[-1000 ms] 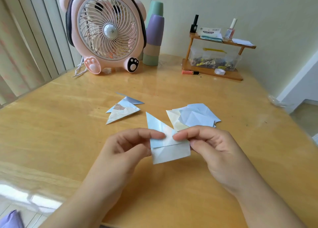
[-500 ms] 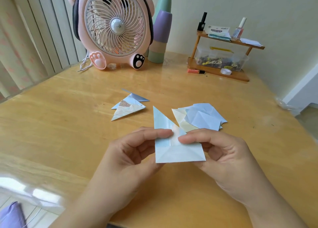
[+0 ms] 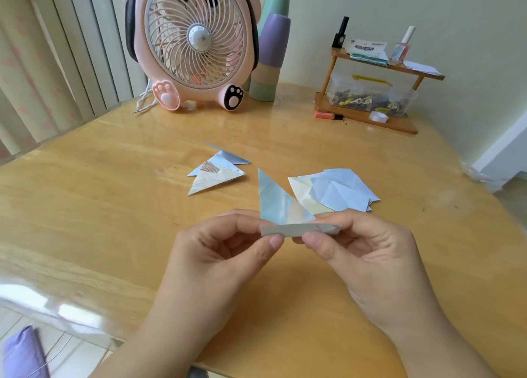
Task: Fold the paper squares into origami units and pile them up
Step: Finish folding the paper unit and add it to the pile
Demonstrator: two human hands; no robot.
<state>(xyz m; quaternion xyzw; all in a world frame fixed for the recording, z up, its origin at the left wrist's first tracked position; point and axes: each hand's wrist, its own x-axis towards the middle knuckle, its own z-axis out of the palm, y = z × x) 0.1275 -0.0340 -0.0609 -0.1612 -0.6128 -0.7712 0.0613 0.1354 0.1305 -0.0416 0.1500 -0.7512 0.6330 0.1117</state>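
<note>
A pale blue, half-folded paper piece [image 3: 278, 206] is held just above the wooden table [image 3: 99, 221] in both hands. My left hand [image 3: 225, 252] pinches its lower left edge between thumb and forefinger. My right hand [image 3: 362, 252] pinches the lower right edge the same way. The bottom flap is turned up and seen edge-on; a pointed triangle rises behind it. A small pile of folded triangular units [image 3: 216, 172] lies further back to the left. A loose stack of blue and cream paper squares [image 3: 339, 191] lies behind my right hand.
A pink bear-shaped desk fan [image 3: 196, 41] stands at the back, with stacked pastel cups [image 3: 271, 55] beside it. A small wooden shelf [image 3: 370, 118] with bottles and a clear box sits at the back right. The table's front edge runs close below my wrists.
The lower square part of the paper has been folded up toward me, so it now shows as a thin edge. Both hands kept their pinch, and the view moved closer.
</note>
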